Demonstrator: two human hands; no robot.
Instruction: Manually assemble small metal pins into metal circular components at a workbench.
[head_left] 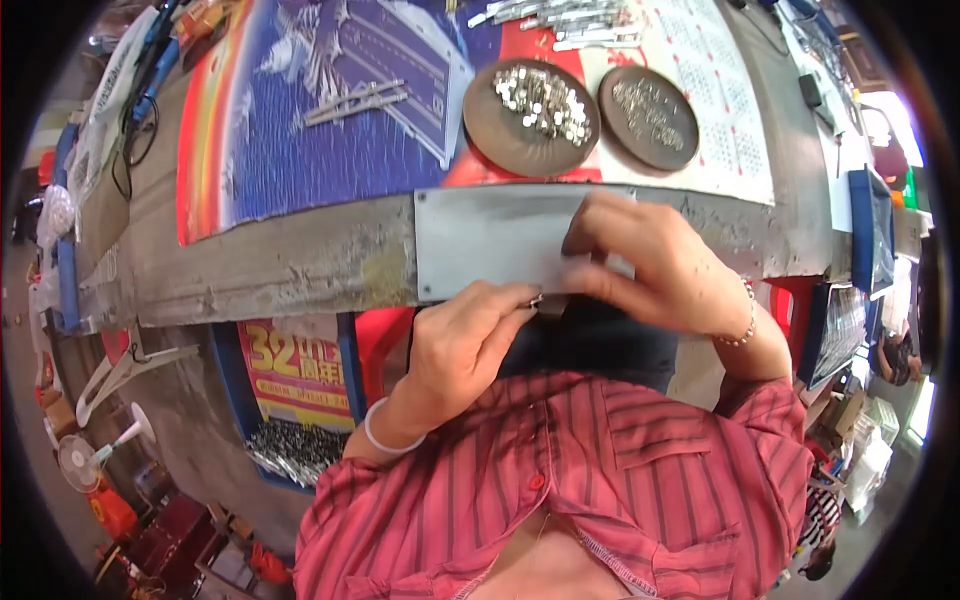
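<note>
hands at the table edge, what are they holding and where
Both hands meet on a small metal part at the near edge of the grey metal plate. The left hand pinches it at the fingertips; the right hand covers the rest, hiding its grip.

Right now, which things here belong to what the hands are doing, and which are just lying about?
In use: left hand, right hand, small silver metal part pinched between them, grey metal plate.

Lying about: two round brown trays of small metal pieces, loose metal rods, white fan.
</note>
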